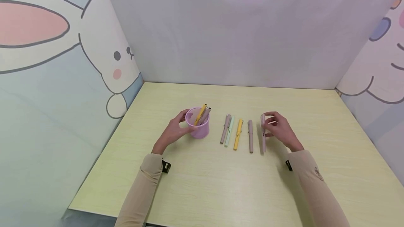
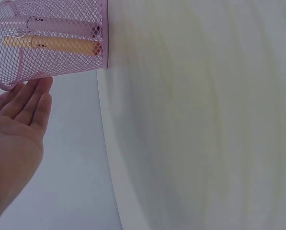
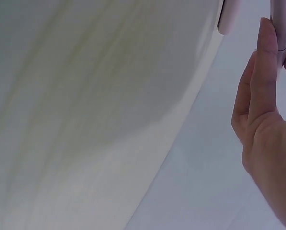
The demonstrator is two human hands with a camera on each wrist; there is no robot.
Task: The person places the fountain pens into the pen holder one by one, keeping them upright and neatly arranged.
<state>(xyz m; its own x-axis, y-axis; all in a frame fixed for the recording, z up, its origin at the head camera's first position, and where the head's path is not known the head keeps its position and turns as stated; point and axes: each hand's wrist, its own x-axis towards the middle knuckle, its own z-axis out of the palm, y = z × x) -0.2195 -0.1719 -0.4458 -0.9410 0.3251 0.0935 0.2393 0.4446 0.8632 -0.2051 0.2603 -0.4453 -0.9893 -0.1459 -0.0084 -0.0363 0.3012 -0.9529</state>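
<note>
A pink mesh cup (image 1: 199, 128) stands on the pale yellow table (image 1: 221, 185) with a yellow pen (image 1: 200, 114) and a mauve pen (image 1: 206, 115) inside. My left hand (image 1: 177, 129) rests against the cup's left side. In the left wrist view its fingers (image 2: 35, 103) lie straight, tips touching the cup (image 2: 51, 45). My right hand (image 1: 274, 126) pinches a pinkish pen (image 1: 263, 134), the rightmost of the row, which lies on or just above the table. The right wrist view shows a finger (image 3: 266, 52) pressed on that pen (image 3: 280, 21).
Between cup and right hand lie a mauve pen (image 1: 225, 129), a mint pen (image 1: 229, 131), a yellow pen (image 1: 238, 134) and another mauve pen (image 1: 250, 136), roughly parallel. Cartoon-printed walls (image 1: 63, 80) enclose the table on the left, back and right.
</note>
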